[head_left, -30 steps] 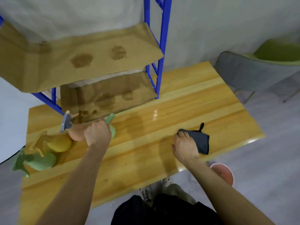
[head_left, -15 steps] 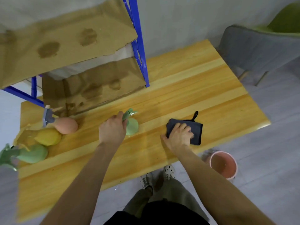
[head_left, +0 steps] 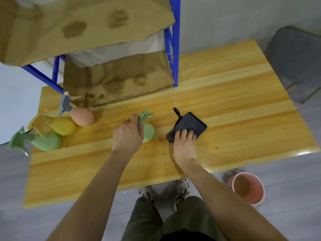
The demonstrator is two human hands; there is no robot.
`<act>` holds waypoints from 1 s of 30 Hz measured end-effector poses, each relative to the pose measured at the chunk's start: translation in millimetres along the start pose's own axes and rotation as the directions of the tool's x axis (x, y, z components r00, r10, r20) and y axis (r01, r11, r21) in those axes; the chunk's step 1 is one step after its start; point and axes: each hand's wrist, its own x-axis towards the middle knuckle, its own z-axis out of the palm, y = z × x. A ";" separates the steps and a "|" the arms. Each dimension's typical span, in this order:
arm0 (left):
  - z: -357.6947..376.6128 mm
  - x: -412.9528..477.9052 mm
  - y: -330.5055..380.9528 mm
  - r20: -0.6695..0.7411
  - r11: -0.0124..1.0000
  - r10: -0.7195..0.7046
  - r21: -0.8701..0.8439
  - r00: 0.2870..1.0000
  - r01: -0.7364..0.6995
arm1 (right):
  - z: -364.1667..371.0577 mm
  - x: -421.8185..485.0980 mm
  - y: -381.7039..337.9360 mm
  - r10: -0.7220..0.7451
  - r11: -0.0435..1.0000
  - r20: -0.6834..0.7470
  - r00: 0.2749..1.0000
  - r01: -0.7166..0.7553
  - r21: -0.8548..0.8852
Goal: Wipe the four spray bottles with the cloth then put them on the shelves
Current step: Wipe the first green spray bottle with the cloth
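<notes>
Spray bottle (head_left: 148, 132), bulbous, smooth, pale green

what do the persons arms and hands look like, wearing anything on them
The left hand and right hand are bare: no gloves, and no rings that can be made out. The wrists show no watch or bracelet. Both forearms are uncovered, with no sleeve in view down to the picture's lower edge.

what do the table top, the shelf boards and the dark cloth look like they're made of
Table top: wooden planks, apparently varnished; grain lines and a glossy glare at the edge show.
Shelf boards: brown cardboard, matte, with darker stains and a ragged edge.
Dark cloth: soft fabric, possibly microfibre; it lies limp and has a hanging loop.
</notes>
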 end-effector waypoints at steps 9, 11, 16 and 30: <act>10.3 -0.3 -74.0 0.006 0.918 -0.203 -0.347 0.979 0.193 | -17.7 12.8 9.7 0.141 0.917 -0.305 0.942 -0.008 0.399; 17.3 -3.6 -98.4 -0.009 0.872 -0.201 -0.458 0.980 0.174 | -15.1 15.6 3.9 0.143 0.876 -0.345 0.928 0.043 0.480; 39.0 -23.2 -138.2 -0.085 0.747 -0.163 -0.661 0.983 0.067 | -4.9 19.2 -14.9 0.149 0.764 -0.461 0.875 0.194 0.616; 87.8 -115.5 -160.4 -0.331 0.649 -0.100 -0.736 0.938 -0.190 | -16.0 -53.7 -75.4 0.086 0.650 -0.730 0.678 0.518 0.557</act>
